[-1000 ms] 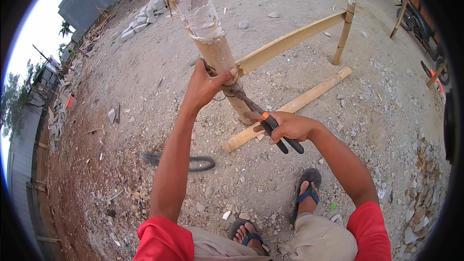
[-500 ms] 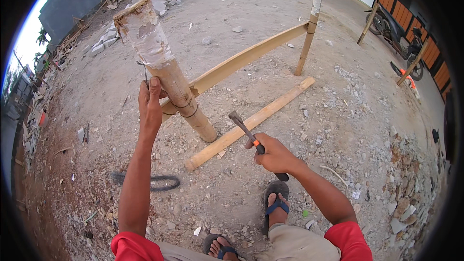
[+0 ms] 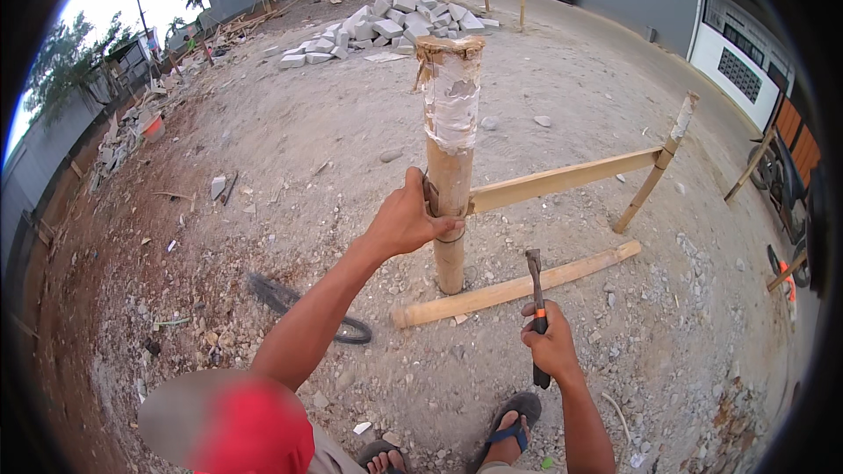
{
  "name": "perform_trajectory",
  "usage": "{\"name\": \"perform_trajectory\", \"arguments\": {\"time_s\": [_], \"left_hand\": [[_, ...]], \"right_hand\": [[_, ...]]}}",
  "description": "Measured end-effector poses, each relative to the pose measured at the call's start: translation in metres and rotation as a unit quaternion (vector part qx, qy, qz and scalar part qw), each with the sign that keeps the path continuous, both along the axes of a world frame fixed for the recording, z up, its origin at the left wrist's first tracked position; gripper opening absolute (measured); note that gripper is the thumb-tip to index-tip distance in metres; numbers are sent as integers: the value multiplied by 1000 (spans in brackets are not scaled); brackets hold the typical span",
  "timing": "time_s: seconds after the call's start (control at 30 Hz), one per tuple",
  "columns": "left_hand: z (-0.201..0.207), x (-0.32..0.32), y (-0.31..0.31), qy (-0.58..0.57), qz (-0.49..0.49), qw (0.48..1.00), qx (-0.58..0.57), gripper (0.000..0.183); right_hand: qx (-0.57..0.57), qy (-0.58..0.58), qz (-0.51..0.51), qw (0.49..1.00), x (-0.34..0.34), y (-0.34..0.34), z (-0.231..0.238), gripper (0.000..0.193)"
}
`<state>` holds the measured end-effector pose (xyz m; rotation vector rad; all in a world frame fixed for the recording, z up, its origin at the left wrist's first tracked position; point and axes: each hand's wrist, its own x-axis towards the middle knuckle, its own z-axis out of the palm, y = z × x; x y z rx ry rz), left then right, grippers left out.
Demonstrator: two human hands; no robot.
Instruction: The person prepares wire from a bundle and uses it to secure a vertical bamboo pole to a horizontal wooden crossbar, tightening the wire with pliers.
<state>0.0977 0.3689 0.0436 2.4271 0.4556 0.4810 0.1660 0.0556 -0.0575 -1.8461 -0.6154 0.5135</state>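
Note:
A thick upright bamboo post (image 3: 450, 177), whitish and frayed at its top, stands in the ground ahead of me. My left hand (image 3: 406, 221) is closed round its middle, with the thumb across the front where a thin wire tie runs. Most of the tie is hidden behind the fingers. From that spot a split bamboo rail (image 3: 562, 181) extends to a thinner bamboo post (image 3: 654, 174) at the right. My right hand (image 3: 553, 347) grips the black and orange handles of a pair of pincers (image 3: 535, 274), metal head up, apart from the post.
A loose bamboo length (image 3: 518, 295) lies on the gravel by the post's foot. Left of it is a coil of dark wire (image 3: 351, 331). Grey blocks (image 3: 395, 25) are heaped farther back. Motorbikes (image 3: 786, 189) stand at the far right.
My view has turned left and up. My left hand has gone from beside the post's wire end to a hold round the post at the tie. The right hand still holds the pincers, now more upright.

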Motion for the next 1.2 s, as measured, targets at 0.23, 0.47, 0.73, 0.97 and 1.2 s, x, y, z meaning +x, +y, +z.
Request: {"name": "perform_trajectory", "arguments": {"time_s": [0.23, 0.47, 0.73, 0.97, 1.2], "left_hand": [[5, 2, -2, 38, 8, 998, -50, 80], [-7, 5, 0, -41, 4, 999, 5, 74], [-10, 2, 4, -71, 1, 997, 36, 75], [-5, 1, 3, -45, 7, 998, 39, 78], [-1, 16, -8, -4, 45, 999, 21, 74]], "right_hand": [[75, -14, 47, 996, -25, 37, -8, 20], [155, -28, 70, 985, -26, 84, -9, 15], [147, -174, 41, 973, -38, 116, -29, 15], [141, -230, 41, 962, -34, 125, -52, 16], [102, -116, 81, 985, -23, 119, -33, 15]]}}
